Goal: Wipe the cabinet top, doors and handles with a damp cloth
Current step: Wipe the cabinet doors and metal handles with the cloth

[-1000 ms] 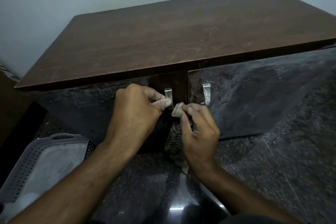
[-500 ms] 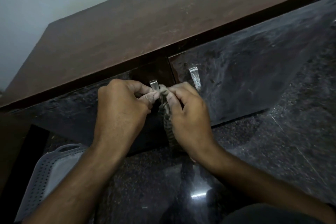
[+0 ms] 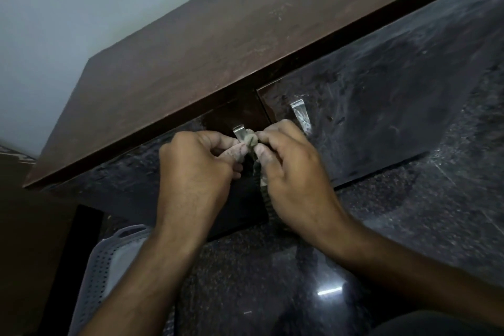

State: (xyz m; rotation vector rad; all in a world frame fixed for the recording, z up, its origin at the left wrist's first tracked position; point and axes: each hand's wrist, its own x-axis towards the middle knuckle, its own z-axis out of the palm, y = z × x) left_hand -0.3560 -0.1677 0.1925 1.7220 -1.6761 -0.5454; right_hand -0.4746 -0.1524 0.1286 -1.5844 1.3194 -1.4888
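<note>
At the seam between the dark glossy cabinet doors (image 3: 381, 117), the right hand (image 3: 294, 169) pinches a bunched grey striped cloth (image 3: 251, 140) against the left door's small metal handle (image 3: 238, 132). The left hand (image 3: 196, 169) is curled beside it; what its fingertips grip is hidden. The cloth's tail hangs behind the right wrist.
</note>
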